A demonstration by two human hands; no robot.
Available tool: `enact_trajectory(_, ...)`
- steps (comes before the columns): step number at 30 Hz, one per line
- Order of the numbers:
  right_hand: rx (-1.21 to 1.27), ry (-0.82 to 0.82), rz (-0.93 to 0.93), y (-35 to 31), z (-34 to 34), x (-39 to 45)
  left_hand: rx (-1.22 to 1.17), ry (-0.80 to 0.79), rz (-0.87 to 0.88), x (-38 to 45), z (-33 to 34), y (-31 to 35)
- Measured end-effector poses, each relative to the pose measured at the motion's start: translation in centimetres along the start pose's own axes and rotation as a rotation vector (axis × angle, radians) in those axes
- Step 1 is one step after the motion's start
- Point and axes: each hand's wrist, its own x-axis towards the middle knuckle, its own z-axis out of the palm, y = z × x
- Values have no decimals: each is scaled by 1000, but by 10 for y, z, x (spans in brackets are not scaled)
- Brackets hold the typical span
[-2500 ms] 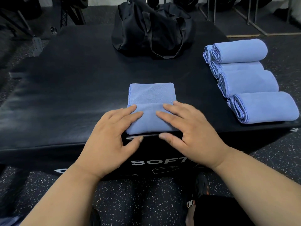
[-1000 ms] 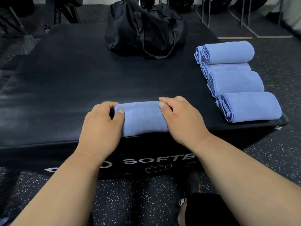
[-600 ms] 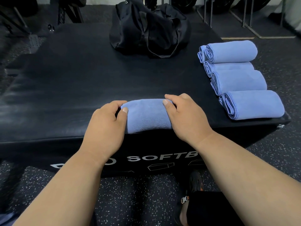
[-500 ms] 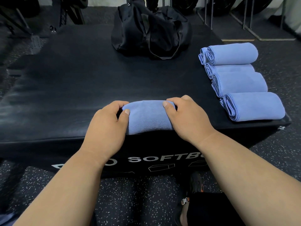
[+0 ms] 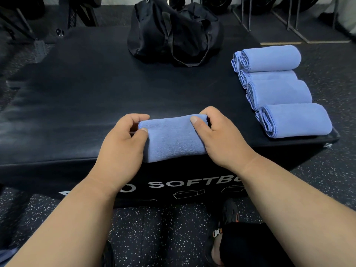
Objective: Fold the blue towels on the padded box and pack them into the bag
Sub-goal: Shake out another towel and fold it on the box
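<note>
- The black padded box (image 5: 81,105) with a smooth vinyl top fills most of the view; white lettering reading "SOFTB" shows on its near face, and it stands on speckled black rubber flooring (image 5: 158,232).
- A black soft fabric duffel bag (image 5: 173,29) sits at the far middle of the box top, its strap loop hanging toward the front.
- A group of rolled light-blue microfibre towels (image 5: 277,89) lies along the right edge of the box, side by side and touching, with a further roll end showing behind the farthest one.
- A rolled light-blue towel (image 5: 173,139) lies at the near edge of the box, its front overhanging slightly.
- The left hand (image 5: 123,149) grips the left end of this roll, fingers curled over the far side and thumb pressed on top.
- The right hand (image 5: 217,139) grips the right end the same way, thumb on top, fingers wrapped behind.
</note>
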Motion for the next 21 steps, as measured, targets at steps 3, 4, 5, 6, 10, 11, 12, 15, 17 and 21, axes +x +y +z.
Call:
enact_trajectory(3,191,13,-9,7,-9,-4,-103,-28,-24,-3,7,1)
enact_trajectory(4,271,19,-9,9,-11,-6,-150,-29,-30,-3,11,1)
enact_trajectory(5,341,30,-5,13,-13,-7,-196,-28,-35,-5,15,2)
enact_trajectory(6,381,40,1,17,-15,-7,-231,-22,-38,-6,20,3)
enact_trajectory(10,287,80,-13,30,-29,-5,-228,14,-18,-10,41,13)
enact_trajectory(11,213,106,-22,33,-33,-3,-166,23,0,-11,47,16)
enact_trajectory(12,125,135,-39,35,-35,-2,-76,41,21,-10,53,19)
enact_trajectory(15,-100,237,-120,38,-33,-1,209,125,155,-14,67,32)
enact_trajectory(17,-194,320,-251,31,-27,-3,369,205,320,-15,72,43)
enact_trajectory(21,-334,158,-352,26,-11,-14,596,10,429,-23,89,54)
